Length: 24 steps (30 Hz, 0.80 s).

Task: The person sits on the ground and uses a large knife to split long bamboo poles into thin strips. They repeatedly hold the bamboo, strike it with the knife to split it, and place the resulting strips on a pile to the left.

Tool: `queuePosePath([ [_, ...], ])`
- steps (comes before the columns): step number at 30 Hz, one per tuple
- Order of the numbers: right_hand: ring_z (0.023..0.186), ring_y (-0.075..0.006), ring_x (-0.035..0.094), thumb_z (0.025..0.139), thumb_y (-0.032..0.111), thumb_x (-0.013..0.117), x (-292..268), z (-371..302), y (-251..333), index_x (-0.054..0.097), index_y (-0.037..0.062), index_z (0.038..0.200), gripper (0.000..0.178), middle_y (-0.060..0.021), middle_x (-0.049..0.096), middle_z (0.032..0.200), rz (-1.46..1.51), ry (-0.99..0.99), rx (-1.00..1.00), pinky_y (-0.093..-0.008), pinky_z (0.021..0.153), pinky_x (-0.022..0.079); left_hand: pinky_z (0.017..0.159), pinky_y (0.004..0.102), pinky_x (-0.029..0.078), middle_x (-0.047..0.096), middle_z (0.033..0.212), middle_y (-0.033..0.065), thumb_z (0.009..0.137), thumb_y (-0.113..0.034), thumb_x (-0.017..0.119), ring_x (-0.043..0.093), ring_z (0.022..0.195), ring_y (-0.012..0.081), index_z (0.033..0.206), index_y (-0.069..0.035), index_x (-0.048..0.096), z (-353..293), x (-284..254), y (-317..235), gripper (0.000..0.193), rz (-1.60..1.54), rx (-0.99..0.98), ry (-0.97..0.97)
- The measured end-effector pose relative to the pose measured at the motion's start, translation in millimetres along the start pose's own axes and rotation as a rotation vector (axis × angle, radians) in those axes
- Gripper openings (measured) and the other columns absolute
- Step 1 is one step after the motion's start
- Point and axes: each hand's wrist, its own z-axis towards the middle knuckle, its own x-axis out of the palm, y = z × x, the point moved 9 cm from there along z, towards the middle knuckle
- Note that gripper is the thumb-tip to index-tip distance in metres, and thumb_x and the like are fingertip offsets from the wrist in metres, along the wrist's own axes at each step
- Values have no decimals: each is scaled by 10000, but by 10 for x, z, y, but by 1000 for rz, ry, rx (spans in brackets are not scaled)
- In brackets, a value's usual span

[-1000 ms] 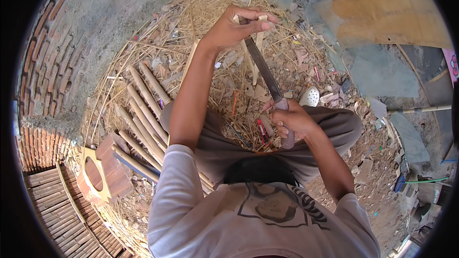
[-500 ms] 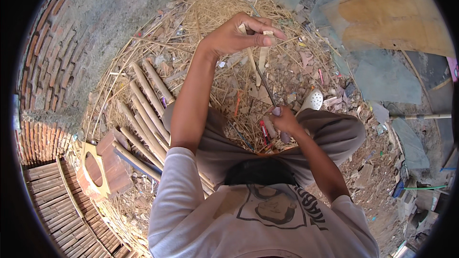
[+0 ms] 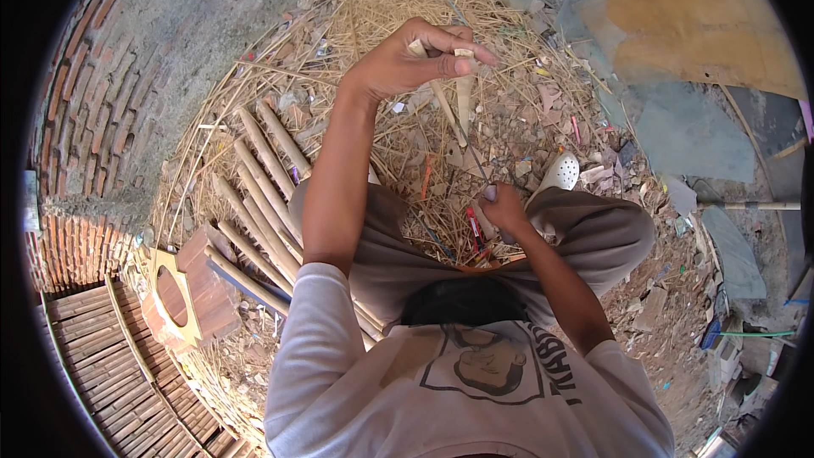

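My left hand (image 3: 415, 55) is raised in front of me and closed on two pale wooden strips. The right-hand strip (image 3: 464, 100) hangs nearly upright, and the left-hand strip (image 3: 445, 104) slants toward its lower end. Whether they join there cannot be made out. Closer to my body, my right hand (image 3: 503, 210) is wrapped round the handle of a knife (image 3: 477, 159). Its thin dark blade points up toward the strips, with the tip close to or touching their lower ends. My fingers hide much of the handle.
Several peeled poles (image 3: 259, 195) lie beside my left knee. Behind them is a brown board with a pale cutout frame (image 3: 197, 297). Straw (image 3: 373, 13) and chips cover the ground ahead. A red object (image 3: 474, 227) lies between my legs. Flat sheets (image 3: 691, 131) lie at the right.
My left hand and the strips have shifted slightly left and up in view. The right hand keeps its hold on the knife, and the blade stays by the strips' lower ends.
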Motion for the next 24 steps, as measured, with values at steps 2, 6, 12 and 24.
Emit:
queuePosePath([
  [2, 621, -296, 644, 727, 165, 662, 149, 3, -246, 622, -38, 950, 305, -214, 658, 771, 16, 78, 90, -415, 601, 499, 853, 330, 458, 712, 954, 85, 897, -220, 706, 601, 869, 163, 1065, -32, 741, -33, 88, 33, 254, -31, -2, 30],
  [6, 545, -221, 608, 757, 114, 608, 400, 75, -474, 636, -16, 926, 214, -133, 628, 661, 249, 224, 236, -372, 524, 472, 767, 334, 442, 688, 902, 73, 892, -232, 713, 546, 795, 147, 1071, -16, 733, 47, 159, -26, 281, -35, 44, 65],
  [12, 454, -106, 513, 799, 103, 566, 651, -37, -308, 656, 36, 869, 133, -40, 562, 604, 914, 573, 526, -309, 422, 398, 779, 327, 457, 698, 938, 84, 894, -243, 710, 555, 796, 146, 1090, -22, 726, 49, 142, 9, 296, 28, 20, 79],
  [24, 751, -396, 678, 763, 180, 647, 763, 437, -1117, 639, -81, 925, 306, -252, 659, 770, 39, 37, 276, -453, 676, 535, 695, 317, 351, 557, 767, 23, 880, -285, 710, 475, 730, 131, 1072, -19, 737, 29, 71, -3, 329, -52, 87, 31],
])
